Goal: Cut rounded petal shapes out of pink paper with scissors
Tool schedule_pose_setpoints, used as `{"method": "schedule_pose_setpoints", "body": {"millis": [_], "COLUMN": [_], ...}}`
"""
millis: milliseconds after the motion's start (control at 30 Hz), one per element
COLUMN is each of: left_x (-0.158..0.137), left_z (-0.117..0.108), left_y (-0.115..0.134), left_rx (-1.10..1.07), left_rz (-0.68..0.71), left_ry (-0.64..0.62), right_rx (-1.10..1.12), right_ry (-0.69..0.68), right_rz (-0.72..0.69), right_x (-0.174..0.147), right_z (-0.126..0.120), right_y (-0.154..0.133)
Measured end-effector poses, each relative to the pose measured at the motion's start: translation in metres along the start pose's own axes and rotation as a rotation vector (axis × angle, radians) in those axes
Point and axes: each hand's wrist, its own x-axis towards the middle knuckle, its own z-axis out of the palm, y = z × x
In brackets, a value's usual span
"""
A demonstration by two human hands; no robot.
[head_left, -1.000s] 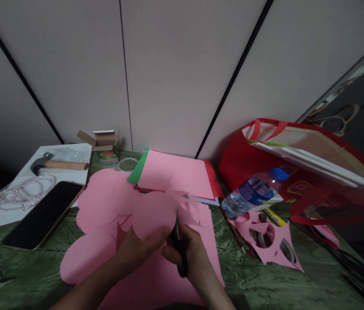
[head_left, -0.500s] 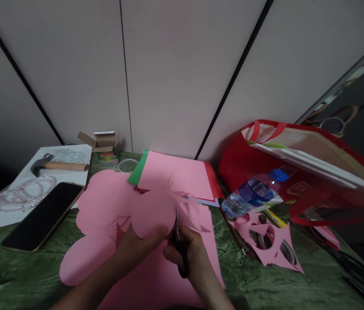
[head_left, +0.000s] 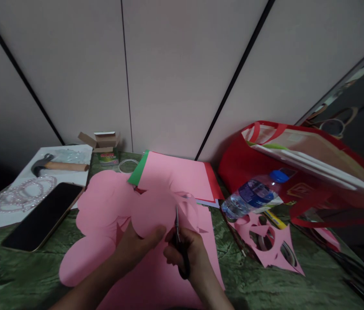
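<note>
A round piece of pink paper [head_left: 154,211] is pinched in my left hand [head_left: 133,247], thumb on top along its lower edge. My right hand [head_left: 190,249] grips black-handled scissors [head_left: 178,237], their blades pointing away from me at the right edge of the round piece. A curled pink offcut [head_left: 188,211] lies just beyond the blades. Under both hands are large pink paper sheets [head_left: 156,284]. To the left, several pink paper rounds [head_left: 104,198] overlap in a pile, with another round [head_left: 86,258] nearer me.
On the left are a phone [head_left: 44,217], a hammer [head_left: 60,165], bead strings [head_left: 25,193] and a small open box [head_left: 106,148]. Coloured sheets [head_left: 178,174] lie at the back. To the right stand a red bag [head_left: 240,150], a water bottle [head_left: 254,193] and cut-out pink scrap [head_left: 269,241].
The scissors and my right hand have shifted very slightly, and the blades look closer together. The offcut at the right of the round piece has settled a little. Other things stay put.
</note>
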Motion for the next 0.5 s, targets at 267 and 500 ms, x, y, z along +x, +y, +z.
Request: {"method": "schedule_pose_setpoints", "body": {"millis": [267, 500], "left_x": [0.003, 0.006], "left_z": [-0.003, -0.006], "left_y": [0.000, -0.003], "left_rx": [0.058, 0.062], "left_rz": [0.000, 0.013], "left_ry": [-0.025, -0.073], "right_rx": [0.023, 0.046], "right_ry": [0.042, 0.055], "right_rz": [0.022, 0.035], "right_x": [-0.003, -0.004], "right_z": [0.005, 0.008], "right_y": [-0.009, -0.015]}}
